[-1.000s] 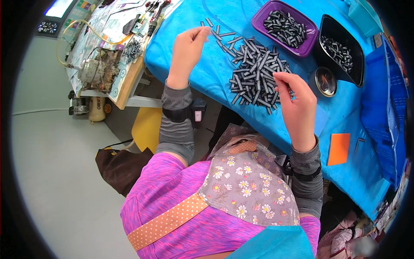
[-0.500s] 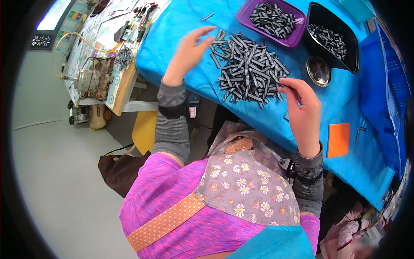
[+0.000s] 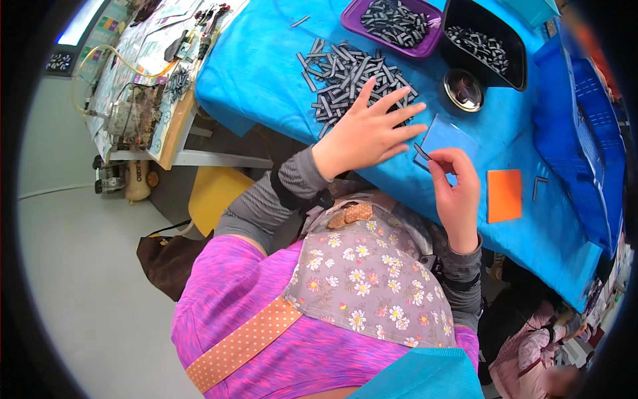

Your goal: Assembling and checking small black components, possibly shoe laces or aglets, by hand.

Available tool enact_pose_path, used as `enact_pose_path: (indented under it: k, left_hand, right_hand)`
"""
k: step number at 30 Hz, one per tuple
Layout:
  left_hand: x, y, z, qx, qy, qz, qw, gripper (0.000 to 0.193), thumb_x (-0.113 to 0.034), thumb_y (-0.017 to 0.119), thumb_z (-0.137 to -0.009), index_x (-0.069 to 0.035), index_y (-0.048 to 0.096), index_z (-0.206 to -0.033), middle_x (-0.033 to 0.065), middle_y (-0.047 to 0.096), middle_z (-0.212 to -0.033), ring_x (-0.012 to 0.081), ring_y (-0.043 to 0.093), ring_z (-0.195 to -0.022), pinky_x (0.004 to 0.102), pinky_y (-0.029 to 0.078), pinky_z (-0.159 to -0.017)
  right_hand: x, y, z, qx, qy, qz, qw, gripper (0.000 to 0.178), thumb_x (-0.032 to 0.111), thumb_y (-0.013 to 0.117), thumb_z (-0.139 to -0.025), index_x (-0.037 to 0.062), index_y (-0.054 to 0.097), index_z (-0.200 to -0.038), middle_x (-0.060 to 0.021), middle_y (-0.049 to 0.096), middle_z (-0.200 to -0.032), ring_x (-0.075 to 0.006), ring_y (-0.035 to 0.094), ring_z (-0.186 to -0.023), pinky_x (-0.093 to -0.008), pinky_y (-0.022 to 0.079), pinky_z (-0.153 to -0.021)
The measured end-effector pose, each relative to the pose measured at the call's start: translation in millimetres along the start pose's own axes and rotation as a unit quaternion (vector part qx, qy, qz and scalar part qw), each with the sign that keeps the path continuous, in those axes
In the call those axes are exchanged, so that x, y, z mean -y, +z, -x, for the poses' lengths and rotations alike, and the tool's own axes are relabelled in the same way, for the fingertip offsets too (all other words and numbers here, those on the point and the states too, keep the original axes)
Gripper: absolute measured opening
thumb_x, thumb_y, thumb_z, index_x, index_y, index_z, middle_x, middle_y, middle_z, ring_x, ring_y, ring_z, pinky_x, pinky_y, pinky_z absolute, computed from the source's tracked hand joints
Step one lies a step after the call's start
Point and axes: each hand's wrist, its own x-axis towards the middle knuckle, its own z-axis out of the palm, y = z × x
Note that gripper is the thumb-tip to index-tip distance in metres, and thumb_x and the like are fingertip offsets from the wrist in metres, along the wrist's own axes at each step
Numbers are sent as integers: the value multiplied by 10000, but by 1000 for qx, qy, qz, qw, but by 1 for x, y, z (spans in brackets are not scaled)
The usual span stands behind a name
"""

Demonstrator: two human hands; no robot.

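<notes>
My right hand (image 3: 457,189) pinches one small black-and-grey ribbed strip (image 3: 421,152) between thumb and forefinger. It holds the strip tilted over the near left part of a clear bluish square plate (image 3: 450,135). My left hand (image 3: 369,130) is open with fingers spread, above the near right side of a loose pile of similar strips (image 3: 349,70). The hand hides part of that pile, and nothing shows in its fingers. A round shiny metal dish (image 3: 463,90) stands just beyond the plate.
Behind the pile stand a purple tub (image 3: 347,23) and a black tub (image 3: 520,70), both holding short pieces. An orange square (image 3: 504,196), an L-shaped hex key (image 3: 539,188) and a blue crate (image 3: 565,146) lie rightward. A cluttered bench (image 3: 176,133) adjoins at left. Another person (image 3: 531,346) sits lower right.
My left hand has swung from the pile's left side toward the right and nearer me, fingers now spread. My right hand has drawn back from the pile with a strip. The clear plate now shows.
</notes>
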Motion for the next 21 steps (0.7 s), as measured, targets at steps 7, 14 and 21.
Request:
enact_pose_path:
  k: [7,14,21]
  left_hand:
    - [39,13,-5,-25,-19,-130,991,293,-190,664,-842,-200,665,-1135,-28,608,-1278,213,522,-1241,606,272,-1090]
    - [-47,-1,1,-169,-60,252,951,239,-150,740,-821,-93,701,-1050,88,696,-1030,280,646,-946,430,467,-884]
    - [-104,4,2,-131,-230,405,875,332,-97,708,-879,-45,600,-1188,49,643,-944,113,633,-829,256,502,-676]
  right_hand:
    - [-3,-22,37,-67,-4,18,998,93,-50,653,-848,-16,623,-928,-98,613,-851,-187,594,-755,-274,476,-701]
    - [-9,-29,53,-100,42,-65,992,80,-25,671,-853,-22,626,-918,-77,605,-830,-149,572,-734,-261,459,-680]
    - [-3,-21,53,-268,-100,60,956,100,-42,692,-825,-1,626,-888,-87,618,-830,-191,594,-723,-301,476,-670]
